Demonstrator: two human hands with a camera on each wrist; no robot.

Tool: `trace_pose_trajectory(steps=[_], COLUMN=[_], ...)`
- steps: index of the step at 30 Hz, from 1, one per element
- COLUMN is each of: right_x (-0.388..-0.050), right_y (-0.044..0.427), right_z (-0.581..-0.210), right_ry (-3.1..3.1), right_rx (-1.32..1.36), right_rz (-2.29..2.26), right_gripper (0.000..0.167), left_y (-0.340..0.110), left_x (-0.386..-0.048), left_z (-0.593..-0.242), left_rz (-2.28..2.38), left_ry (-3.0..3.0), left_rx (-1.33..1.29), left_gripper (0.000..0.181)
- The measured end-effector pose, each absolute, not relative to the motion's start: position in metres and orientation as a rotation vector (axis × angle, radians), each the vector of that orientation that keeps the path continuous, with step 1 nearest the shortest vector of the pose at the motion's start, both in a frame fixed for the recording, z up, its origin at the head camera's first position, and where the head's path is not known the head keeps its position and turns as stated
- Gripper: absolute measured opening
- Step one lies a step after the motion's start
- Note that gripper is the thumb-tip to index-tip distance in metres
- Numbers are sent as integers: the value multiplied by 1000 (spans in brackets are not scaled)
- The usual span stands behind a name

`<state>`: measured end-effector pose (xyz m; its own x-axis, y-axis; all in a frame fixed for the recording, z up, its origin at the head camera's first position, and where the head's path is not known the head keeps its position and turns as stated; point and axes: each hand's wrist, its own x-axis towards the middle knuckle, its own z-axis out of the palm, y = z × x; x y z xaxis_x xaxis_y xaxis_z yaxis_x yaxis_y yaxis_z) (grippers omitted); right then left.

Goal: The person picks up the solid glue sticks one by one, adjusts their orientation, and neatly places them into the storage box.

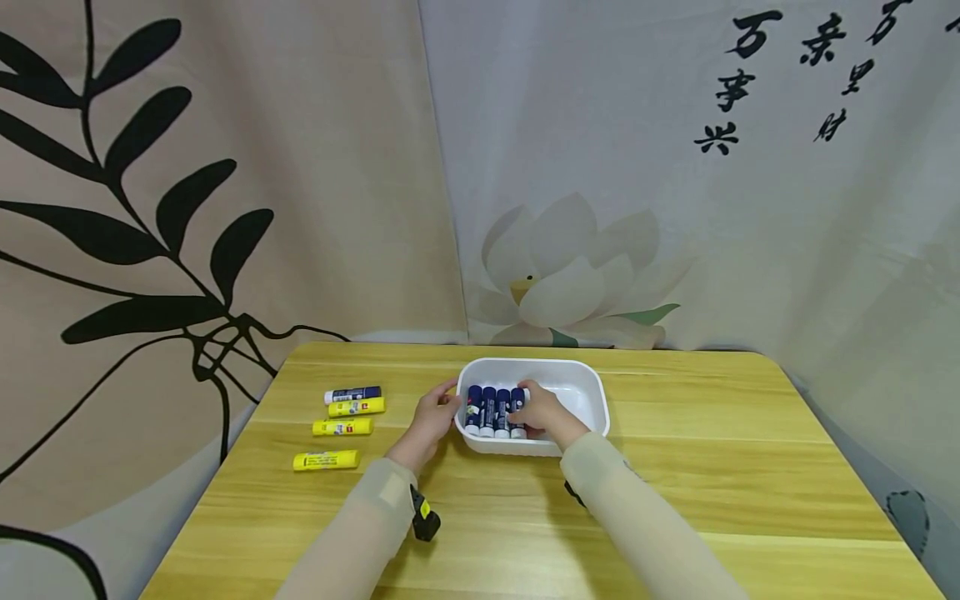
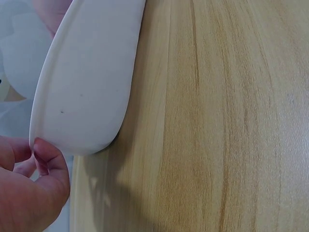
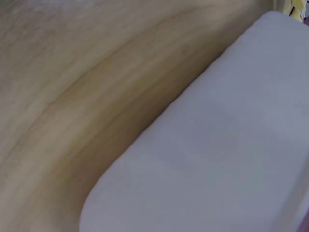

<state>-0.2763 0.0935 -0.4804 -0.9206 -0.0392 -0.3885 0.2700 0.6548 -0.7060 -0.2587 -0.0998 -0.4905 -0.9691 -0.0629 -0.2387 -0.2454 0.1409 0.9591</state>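
Note:
A white tray [image 1: 517, 447] holds several dark blue glue sticks [image 1: 487, 410] standing side by side in its left half, white ends toward the front. The left hand [image 1: 432, 421] pinches the tray's left rim; in the left wrist view the thumb and fingers of the hand [image 2: 36, 188] meet at the corner of the tray [image 2: 91, 82]. Inside the tray, the right hand [image 1: 546, 412] has its thumb and fingers around the rightmost blue stick [image 1: 517, 400]. The right wrist view shows the tray's outer wall [image 3: 203, 145], with almost none of the hand.
Left of the tray on the wooden table [image 1: 675, 500] lie one blue stick [image 1: 352, 395] and several yellow glue sticks [image 1: 326, 460], roughly parallel. A printed curtain [image 1: 337, 167] hangs behind the table's back edge.

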Motion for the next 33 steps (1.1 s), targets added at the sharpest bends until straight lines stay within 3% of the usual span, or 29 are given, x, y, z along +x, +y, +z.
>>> trace_pose_trajectory(steps=[17, 27, 33], right_x=[-265, -249, -240], right_y=[114, 167, 203], right_z=[-462, -435, -439], right_ry=[2535, 2816, 2918], right_rx=[11, -140, -99], right_rz=[-1300, -1404, -1353], right_gripper=[61, 44, 48], left_y=[-101, -101, -101], left_x=[-259, -259, -260], left_z=[-490, -491, -492], left_rz=[1910, 1910, 1920], left_ry=[2279, 2270, 2271], left_rx=[-336, -343, -343], left_gripper=[42, 41, 41])
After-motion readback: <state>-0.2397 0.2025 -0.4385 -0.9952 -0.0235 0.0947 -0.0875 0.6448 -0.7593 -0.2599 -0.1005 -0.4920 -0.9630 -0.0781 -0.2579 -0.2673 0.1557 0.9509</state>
